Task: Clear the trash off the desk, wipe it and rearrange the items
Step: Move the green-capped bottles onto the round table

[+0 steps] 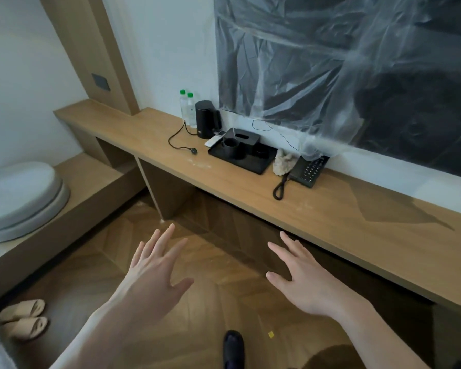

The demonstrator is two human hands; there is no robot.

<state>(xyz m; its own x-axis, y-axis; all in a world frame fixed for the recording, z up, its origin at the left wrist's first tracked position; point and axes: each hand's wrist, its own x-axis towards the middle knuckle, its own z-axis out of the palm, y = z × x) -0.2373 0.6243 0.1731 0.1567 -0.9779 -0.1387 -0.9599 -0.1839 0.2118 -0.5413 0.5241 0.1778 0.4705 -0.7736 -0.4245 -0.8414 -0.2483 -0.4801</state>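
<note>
Room: small wood-trimmed room, herringbone floor (149, 265), white wall, dark screen under plastic sheeting (343, 70) above a long worktop (330, 217).
Worktop, back edge by the wall: two green-capped water bottles (187, 109), black kettle (205, 119) just beside them with its cord (176, 139) trailing toward the front edge, unplugged.
Worktop, middle: black tray (253, 166) carrying a dark cup (230, 147) and a tissue box (245, 138); white flat item wedged behind the tray, too small to name.
Trash: crumpled pale wad (284, 162) lying between tray and black telephone (308, 170), touching or nearly touching both; pale specks and crumbs near the plug end of the cord.
Hands: left hand (155, 275) and right hand (301, 278) both spread wide, fingers straight, holding nothing, raised over the floor short of the front edge, well apart from the trash.
Step in hand, as judged: clearing not yet begun; first reach likely toward the wad.
Doing it well: pinch the wad from above without snagging the telephone coil (280, 188); lift, not drag, to avoid scattering bits; gather the cord before wiping.
</note>
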